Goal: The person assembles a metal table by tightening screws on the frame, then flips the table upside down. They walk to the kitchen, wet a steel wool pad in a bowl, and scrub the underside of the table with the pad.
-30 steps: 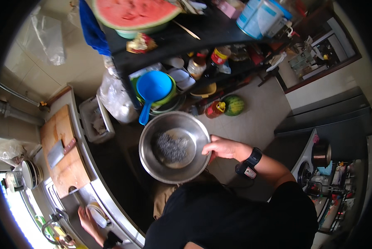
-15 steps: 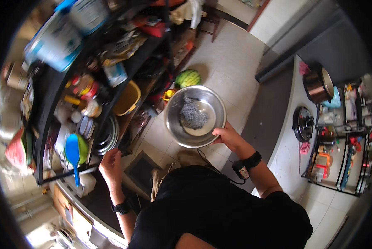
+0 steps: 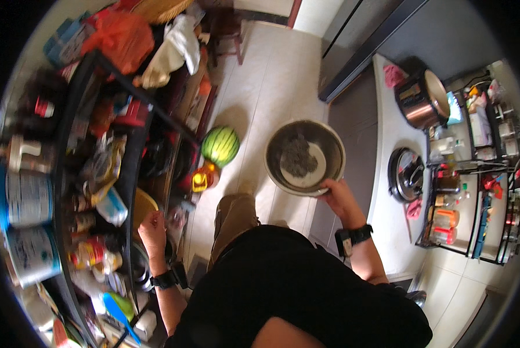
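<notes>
Head view: my right hand point(image 3: 336, 197) has its fingers clamped on the bowl point(image 3: 304, 156) rim; my left hand point(image 3: 151, 227) reaches into the shelf point(image 3: 74, 133), fingers curled together, grip unclear.

shelf rack point(image 3: 68, 116): items blurred, cut off at left rim | left hand point(image 3: 151, 227): fingertips hidden among shelf clutter

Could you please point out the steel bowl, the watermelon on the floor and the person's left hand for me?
steel bowl point(image 3: 331, 152): head view, on its inner right wall.
watermelon point(image 3: 220, 145): head view, middle of its striped rind.
left hand point(image 3: 152, 227): head view, back of the hand, by the shelf rack.
</notes>
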A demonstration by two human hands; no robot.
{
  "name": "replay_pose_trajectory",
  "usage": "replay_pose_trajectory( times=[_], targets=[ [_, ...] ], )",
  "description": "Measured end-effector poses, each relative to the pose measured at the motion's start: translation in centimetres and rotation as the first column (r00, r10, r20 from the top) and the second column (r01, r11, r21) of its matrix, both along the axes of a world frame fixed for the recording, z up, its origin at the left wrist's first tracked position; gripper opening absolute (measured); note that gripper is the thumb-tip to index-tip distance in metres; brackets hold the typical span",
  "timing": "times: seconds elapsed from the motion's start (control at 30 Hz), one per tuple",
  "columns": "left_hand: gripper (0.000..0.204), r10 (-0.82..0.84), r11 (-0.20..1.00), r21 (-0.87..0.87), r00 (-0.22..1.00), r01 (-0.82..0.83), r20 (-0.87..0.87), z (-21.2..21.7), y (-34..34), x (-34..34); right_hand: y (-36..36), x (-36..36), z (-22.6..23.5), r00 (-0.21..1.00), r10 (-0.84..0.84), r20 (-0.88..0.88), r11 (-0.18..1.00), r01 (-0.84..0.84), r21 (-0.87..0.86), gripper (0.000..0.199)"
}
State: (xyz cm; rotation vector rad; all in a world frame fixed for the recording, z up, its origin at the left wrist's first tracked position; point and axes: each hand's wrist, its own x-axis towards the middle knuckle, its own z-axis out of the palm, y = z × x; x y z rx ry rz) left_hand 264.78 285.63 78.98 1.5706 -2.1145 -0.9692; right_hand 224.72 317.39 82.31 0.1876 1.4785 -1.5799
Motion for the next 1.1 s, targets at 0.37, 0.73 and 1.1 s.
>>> replay_pose_trajectory(
  times=[0.37, 0.73, 1.1],
  targets=[
    [0.032, -0.523, 0.814, -0.289, 0.852, 0.503, 0.01, 2.8, -13.7, -39.2, -1.9, -16.1, 2.2, 0.936, -0.327, -0.133, 0.942, 0.334, 0.031, 0.048],
    [0.054, -0.626, 0.78, 0.126, 0.761, 0.613, 0.169, -5.3, -27.3, -63.9, -10.9, -42.4, -2.7, 0.927, -0.374, -0.015, 0.923, 0.37, -0.108, 0.049],
    [0.043, -0.381, 0.919, 0.218, 0.886, 0.33, 0.265, -11.8, -42.7, -73.5, -31.4, -72.1, -4.0, 0.972, -0.226, -0.065, 0.969, 0.218, -0.118, 0.045]
  ],
)
